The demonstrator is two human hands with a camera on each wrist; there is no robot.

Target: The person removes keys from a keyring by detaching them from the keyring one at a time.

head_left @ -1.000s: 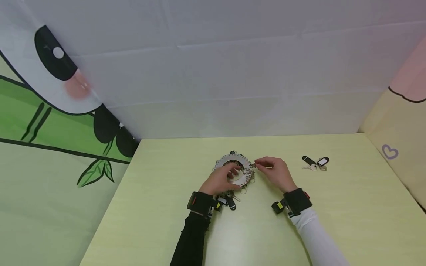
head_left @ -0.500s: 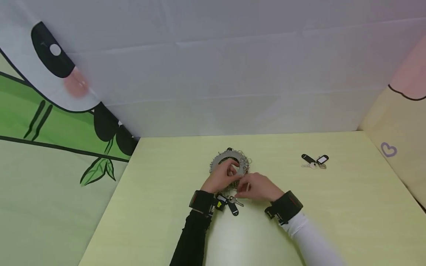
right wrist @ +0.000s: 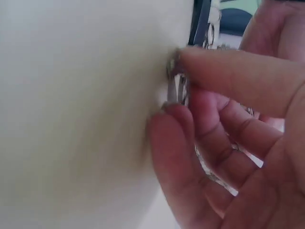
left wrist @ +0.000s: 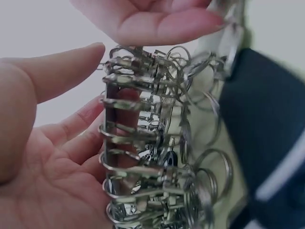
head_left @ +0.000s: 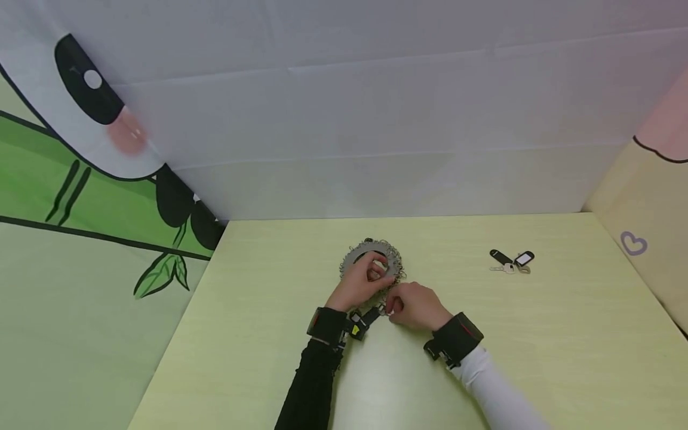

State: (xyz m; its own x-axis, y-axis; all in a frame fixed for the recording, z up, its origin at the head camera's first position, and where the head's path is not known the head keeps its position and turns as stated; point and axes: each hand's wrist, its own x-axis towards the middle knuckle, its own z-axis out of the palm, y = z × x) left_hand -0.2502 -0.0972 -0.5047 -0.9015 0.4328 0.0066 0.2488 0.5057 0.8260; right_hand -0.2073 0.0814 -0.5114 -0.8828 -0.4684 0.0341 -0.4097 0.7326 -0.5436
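A grey ring-shaped plate [head_left: 352, 258], fringed with metal clasps and split rings [left wrist: 138, 136], is held up off the table by my left hand [head_left: 357, 286]. In the left wrist view the left thumb lies along one side of its rim, with fingers reaching through the hole. At the plate's lower right, my right hand [head_left: 416, 306] pinches a small shiny key [right wrist: 177, 88] between thumb and fingertips; those fingers cover much of it. Joined to that key, a black key tag [head_left: 371, 315] slants toward the left wrist. It looms large and dark on the left wrist view's right side.
Two more black key tags, one dark [head_left: 501, 257] and one with a white label [head_left: 524, 258], lie with their keys [head_left: 504, 268] at the table's right. A pale yellow table [head_left: 269, 269] meets a white cloth backdrop [head_left: 376, 119] behind.
My right hand has left the plate's right edge, come down to its lower right and taken hold of the key there. The black tag has swung round. The left hand keeps its grip.
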